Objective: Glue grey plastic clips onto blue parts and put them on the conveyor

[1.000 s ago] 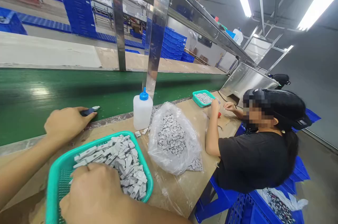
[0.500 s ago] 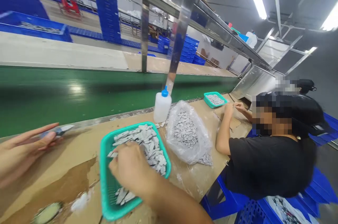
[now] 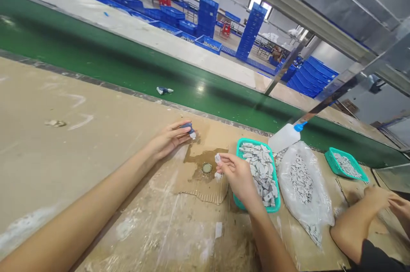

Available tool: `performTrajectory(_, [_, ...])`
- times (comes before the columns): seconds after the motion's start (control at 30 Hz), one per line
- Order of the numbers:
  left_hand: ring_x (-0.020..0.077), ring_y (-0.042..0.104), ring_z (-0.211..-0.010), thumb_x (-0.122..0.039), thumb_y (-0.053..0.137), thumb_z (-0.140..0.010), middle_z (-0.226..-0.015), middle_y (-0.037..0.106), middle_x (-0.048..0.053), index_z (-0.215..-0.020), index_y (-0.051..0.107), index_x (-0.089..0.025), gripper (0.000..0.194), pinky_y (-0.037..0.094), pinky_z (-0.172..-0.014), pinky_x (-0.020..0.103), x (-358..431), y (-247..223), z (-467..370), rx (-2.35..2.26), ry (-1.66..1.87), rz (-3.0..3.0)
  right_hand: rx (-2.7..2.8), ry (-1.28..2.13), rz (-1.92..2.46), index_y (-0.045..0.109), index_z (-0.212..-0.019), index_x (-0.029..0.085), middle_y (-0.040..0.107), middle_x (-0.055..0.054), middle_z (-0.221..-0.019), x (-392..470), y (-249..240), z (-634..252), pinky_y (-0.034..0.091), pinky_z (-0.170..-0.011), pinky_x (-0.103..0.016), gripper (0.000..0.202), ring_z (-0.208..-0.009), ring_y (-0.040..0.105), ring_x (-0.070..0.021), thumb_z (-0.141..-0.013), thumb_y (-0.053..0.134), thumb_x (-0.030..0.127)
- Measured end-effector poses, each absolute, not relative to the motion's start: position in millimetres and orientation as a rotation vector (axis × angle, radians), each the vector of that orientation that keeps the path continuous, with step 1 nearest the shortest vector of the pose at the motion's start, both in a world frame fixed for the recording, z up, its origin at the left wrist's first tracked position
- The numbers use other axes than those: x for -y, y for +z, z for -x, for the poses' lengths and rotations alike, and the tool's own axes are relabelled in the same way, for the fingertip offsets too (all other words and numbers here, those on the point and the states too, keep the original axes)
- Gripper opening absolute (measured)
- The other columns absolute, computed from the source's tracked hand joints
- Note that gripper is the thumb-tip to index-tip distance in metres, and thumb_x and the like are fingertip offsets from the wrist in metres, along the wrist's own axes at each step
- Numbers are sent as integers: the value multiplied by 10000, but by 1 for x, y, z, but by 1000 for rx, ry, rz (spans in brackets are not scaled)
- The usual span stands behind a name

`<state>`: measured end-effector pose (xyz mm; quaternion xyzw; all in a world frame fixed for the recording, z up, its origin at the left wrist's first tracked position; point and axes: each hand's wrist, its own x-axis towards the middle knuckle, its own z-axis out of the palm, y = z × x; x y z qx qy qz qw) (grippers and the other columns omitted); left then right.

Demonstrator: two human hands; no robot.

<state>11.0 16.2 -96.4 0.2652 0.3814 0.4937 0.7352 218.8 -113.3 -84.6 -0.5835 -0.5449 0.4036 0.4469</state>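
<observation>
My left hand (image 3: pixel 173 137) is closed round a small dark blue and white piece (image 3: pixel 191 131), above the cardboard. My right hand (image 3: pixel 235 174) pinches a small whitish piece (image 3: pixel 218 159) beside the green basket (image 3: pixel 239 203), which holds many flat grey pieces. Between the hands, a small round dish (image 3: pixel 206 168) lies on a wet brown patch of the cardboard (image 3: pixel 205 193). A bit of white material (image 3: pixel 218 176) sits just below the right fingertips.
Right of the basket are a white bottle with a blue tip (image 3: pixel 285 137) and a plastic bag of grey pieces (image 3: pixel 301 182). Farther right, a person's arms (image 3: pixel 361 216) rest near another green basket (image 3: pixel 346 165). A blue and white piece (image 3: pixel 164 90) lies on the green belt (image 3: pixel 134 71).
The view has swung left. My right hand has come out of the basket with a whitish piece between its fingers. My left hand still holds its blue and white piece.
</observation>
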Motion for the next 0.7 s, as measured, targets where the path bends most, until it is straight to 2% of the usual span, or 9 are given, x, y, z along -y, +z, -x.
performTrajectory(0.13, [146, 719, -747, -9, 743, -679, -889, 746, 61, -1025, 701, -153, 378, 601, -672, 201, -8, -87, -8, -771, 1083, -559, 1542, 748, 1579, 737, -1002, 187, 737, -69, -943, 113, -92, -209, 581, -715, -288, 219, -776, 701, -175, -844, 590, 225])
performTrajectory(0.27, [97, 687, -718, -48, 656, -795, -862, 734, 39, -908, 714, -155, 166, 584, -702, 165, -2, -81, -9, -718, 1165, -378, 1747, 617, 1608, 743, -1040, 185, 736, -78, -985, 114, -92, -207, 559, -747, -278, 236, -857, 688, -182, -885, 565, 172])
performTrajectory(0.33, [109, 691, -767, -73, 630, -835, -873, 730, 46, -867, 708, -148, 113, 590, -786, 200, 0, -81, -10, -694, 1175, -337, 1848, 569, 1644, 737, -1087, 187, 743, -75, -961, 115, -92, -206, 549, -770, -290, 257, -866, 689, -191, -896, 568, 157])
performTrajectory(0.43, [139, 700, -857, -100, 612, -871, -914, 730, 63, -850, 697, -133, 94, 575, -910, 272, 1, -83, -11, -645, 1176, -353, 1909, 533, 1705, 720, -1146, 192, 756, -66, -916, 117, -93, -205, 544, -735, -286, 286, -780, 692, -186, -886, 606, 160])
performTrajectory(0.6, [145, 704, -861, -115, 486, -950, -909, 726, 85, -860, 690, -94, 224, 549, -971, 306, 0, -84, -10, -630, 1171, -364, 1947, 490, 1670, 751, -1079, 175, 761, -70, -893, 119, -96, -205, 526, -671, -257, 233, -720, 688, -170, -888, 619, 166])
performTrajectory(0.7, [143, 705, -858, -130, 538, -931, -893, 722, 79, -910, 682, -99, 148, 548, -973, 309, 0, -84, -9, -594, 1170, -368, 1988, 475, 1632, 758, -1062, 171, 750, -69, -861, 119, -94, -204, 509, -660, -249, 224, -730, 685, -166, -908, 595, 169])
